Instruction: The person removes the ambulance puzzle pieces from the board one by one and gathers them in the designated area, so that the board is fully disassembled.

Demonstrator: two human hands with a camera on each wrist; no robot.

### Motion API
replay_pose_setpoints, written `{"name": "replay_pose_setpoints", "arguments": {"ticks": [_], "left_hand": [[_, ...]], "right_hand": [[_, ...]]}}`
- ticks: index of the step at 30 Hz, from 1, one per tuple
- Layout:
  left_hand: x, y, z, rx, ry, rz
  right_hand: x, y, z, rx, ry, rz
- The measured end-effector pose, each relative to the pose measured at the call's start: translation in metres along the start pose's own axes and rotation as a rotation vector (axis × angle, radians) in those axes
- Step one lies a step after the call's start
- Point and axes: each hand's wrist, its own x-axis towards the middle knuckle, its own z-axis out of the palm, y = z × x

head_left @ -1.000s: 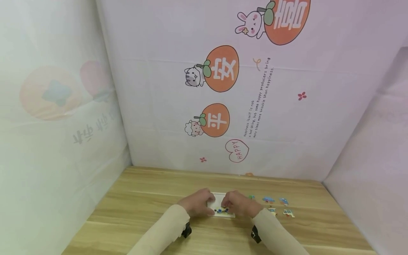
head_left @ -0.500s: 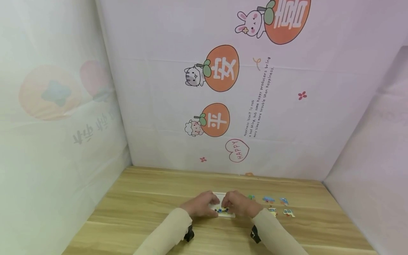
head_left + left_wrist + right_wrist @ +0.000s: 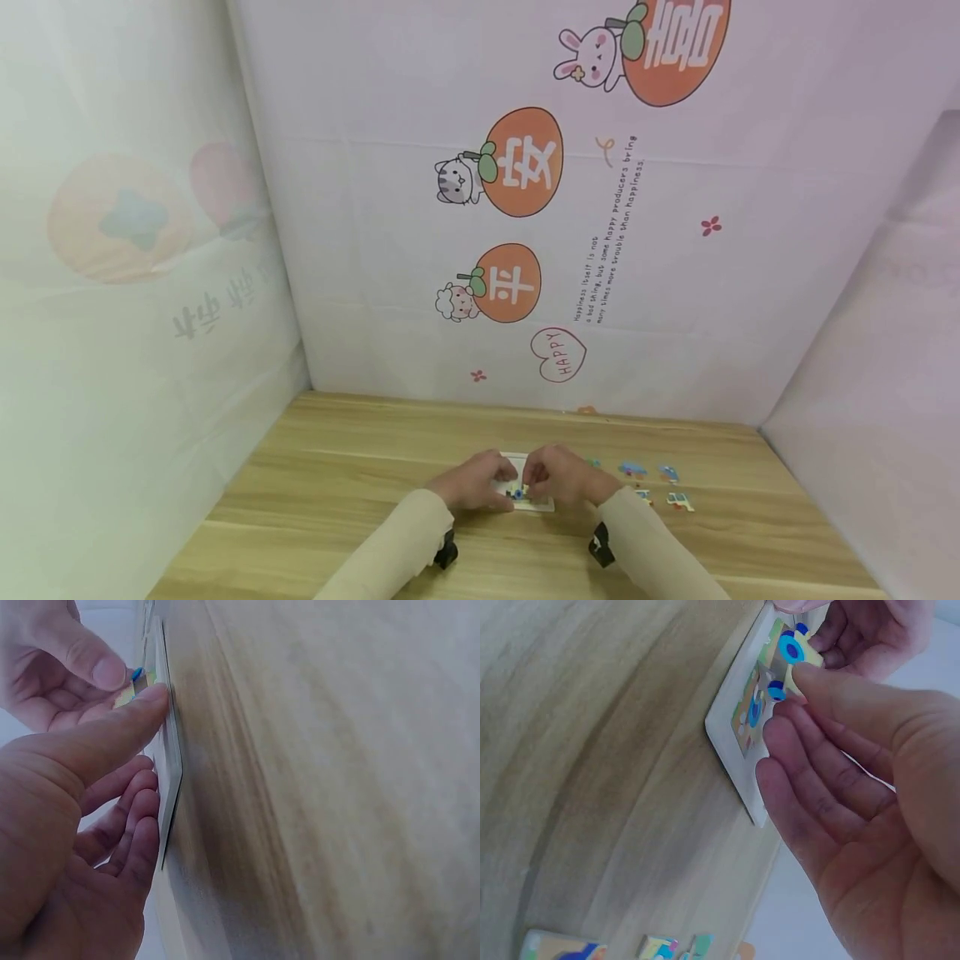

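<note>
A white-framed puzzle board (image 3: 542,506) lies on the wooden table under both hands; its printed picture shows in the right wrist view. My right hand (image 3: 562,475) pinches a yellow puzzle piece (image 3: 791,649) with blue wheels between thumb and fingers, tilted just over the board (image 3: 721,735). Across the left part of the board rests my left hand (image 3: 472,482), its thumb tip (image 3: 154,694) at the front rim and its fingers (image 3: 139,840) touching the board's face. The hands hide much of the board in the head view.
Several loose puzzle pieces lie right of the board, among them a blue piece (image 3: 632,469), another blue piece (image 3: 668,473) and a yellow piece (image 3: 680,501). White printed sheets (image 3: 405,250) wall in the table (image 3: 360,467) at the back and both sides.
My left hand has shifted right, further over the board. The right hand has turned slightly, and the right-hand blue wheel, visible before in the head view, is now hidden behind its fingers.
</note>
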Motion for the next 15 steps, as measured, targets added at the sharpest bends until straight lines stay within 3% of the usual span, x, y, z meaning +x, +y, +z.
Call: {"name": "replay_pose_setpoints", "arguments": {"ticks": [9, 15], "left_hand": [[0.001, -0.001, 0.001, 0.007, -0.003, 0.003], [0.000, -0.003, 0.003, 0.015, -0.002, 0.005]], "right_hand": [[-0.002, 0.000, -0.009, -0.019, 0.049, -0.028], [-0.015, 0.003, -0.026, -0.015, 0.055, -0.054]]}}
